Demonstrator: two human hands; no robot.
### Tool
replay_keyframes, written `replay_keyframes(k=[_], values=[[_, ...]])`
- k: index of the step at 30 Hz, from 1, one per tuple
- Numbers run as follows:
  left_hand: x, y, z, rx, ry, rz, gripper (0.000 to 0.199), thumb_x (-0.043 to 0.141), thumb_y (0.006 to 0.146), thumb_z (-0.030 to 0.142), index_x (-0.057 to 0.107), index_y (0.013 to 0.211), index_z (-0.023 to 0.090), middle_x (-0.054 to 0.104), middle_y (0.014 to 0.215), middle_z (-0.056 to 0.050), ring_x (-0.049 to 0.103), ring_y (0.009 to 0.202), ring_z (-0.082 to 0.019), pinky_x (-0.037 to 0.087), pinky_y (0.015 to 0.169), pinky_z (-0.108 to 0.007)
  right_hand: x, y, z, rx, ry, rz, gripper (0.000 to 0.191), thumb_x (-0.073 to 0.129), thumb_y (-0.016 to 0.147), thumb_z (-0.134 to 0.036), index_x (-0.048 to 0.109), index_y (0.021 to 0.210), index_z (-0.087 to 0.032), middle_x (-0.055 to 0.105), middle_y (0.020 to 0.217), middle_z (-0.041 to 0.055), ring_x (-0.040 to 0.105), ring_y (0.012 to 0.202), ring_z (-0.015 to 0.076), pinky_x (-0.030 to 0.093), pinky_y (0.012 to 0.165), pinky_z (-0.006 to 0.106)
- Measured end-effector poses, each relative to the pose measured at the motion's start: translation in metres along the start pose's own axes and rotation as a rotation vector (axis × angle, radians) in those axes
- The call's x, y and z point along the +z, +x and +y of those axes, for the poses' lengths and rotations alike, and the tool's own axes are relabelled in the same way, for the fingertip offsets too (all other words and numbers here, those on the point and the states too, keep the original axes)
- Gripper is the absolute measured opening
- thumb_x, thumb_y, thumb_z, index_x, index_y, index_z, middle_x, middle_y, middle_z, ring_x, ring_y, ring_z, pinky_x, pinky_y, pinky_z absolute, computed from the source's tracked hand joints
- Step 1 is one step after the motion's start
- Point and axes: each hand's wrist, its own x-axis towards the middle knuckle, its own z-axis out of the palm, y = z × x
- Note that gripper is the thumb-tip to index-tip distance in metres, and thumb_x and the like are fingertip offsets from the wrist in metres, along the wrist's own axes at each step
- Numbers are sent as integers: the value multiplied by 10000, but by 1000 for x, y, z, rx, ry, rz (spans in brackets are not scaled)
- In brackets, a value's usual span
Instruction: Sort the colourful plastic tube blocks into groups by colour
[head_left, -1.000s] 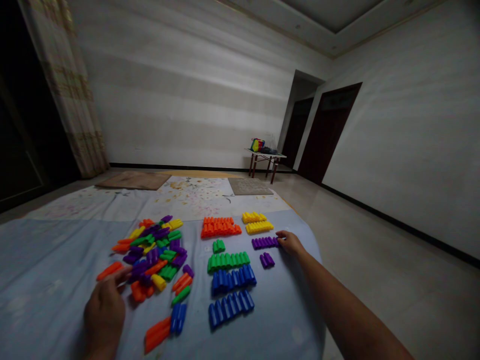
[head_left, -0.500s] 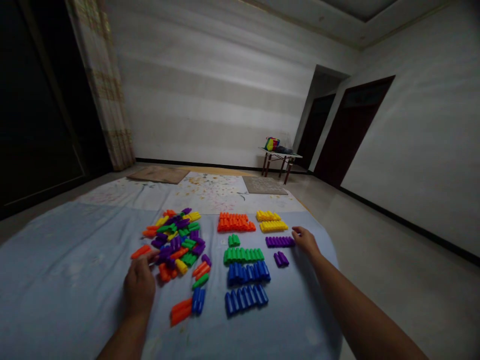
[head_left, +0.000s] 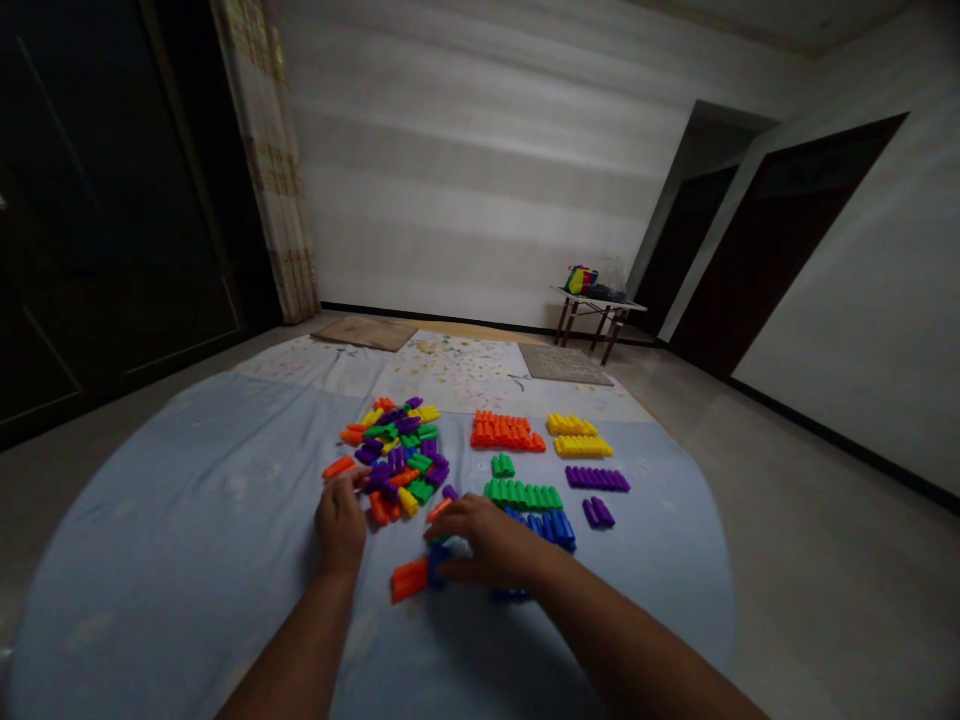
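Note:
A mixed pile of small bullet-shaped plastic pieces (head_left: 405, 455) lies left of centre, in orange, yellow, green, purple and blue. At its near left edge rests my left hand (head_left: 341, 525), index finger stretched to the purple pieces, with nothing visibly held. My right hand (head_left: 487, 540), thumb and fingers apart, reaches over loose blue pieces (head_left: 437, 568), which it partly hides. Beside them are orange pieces (head_left: 409, 580). Behind that hand are rows of green pieces (head_left: 523, 495) and blue pieces (head_left: 556, 528); a nearer blue row is mostly covered.
Farther back are rows of orange pieces (head_left: 506, 432), yellow pieces (head_left: 583, 446) and purple pieces (head_left: 597, 479), plus a purple pair (head_left: 598, 513). A pale blue cloth (head_left: 187, 540) covers the rounded table. Two mats, one a brown mat (head_left: 365, 333), lie at the far end.
My right hand has moved left from beside the purple row to the loose blue pieces. My left hand stays at the pile's edge. The view has shifted, so everything appears farther right.

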Motion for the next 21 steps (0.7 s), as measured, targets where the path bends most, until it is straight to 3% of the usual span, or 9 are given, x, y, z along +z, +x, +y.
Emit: replay_keyframes(k=[7,14,18,21], values=[[0,-1,-1,8,-32,-4,351,292,770,355,593,843,191,628,919,-68,590,868,-185,487,795,-336,39,24,-8,-82,-171,-164,302,575,826,-331,632,1082,-181,643,1042,83,557,970,184,392,880,298],[1,-2,6,-31,-49,17,384,278,780,388,599,830,184,629,897,-66,596,847,-183,491,772,-327,41,39,5,131,-259,-37,315,540,836,-315,588,1131,-216,619,1066,81,528,987,205,399,860,322],[1,0,6,-37,-52,18,378,284,769,388,599,823,186,621,881,-65,593,840,-188,494,760,-330,42,40,0,89,-266,-15,373,563,814,-346,558,1167,-224,622,1077,68,525,1003,210,392,870,325],[-1,2,2,-25,-49,2,349,308,755,375,600,818,194,622,887,-64,591,842,-189,492,763,-328,48,43,-7,89,-325,-19,304,523,835,-333,579,1113,-220,633,1052,72,535,975,214,404,843,340]])
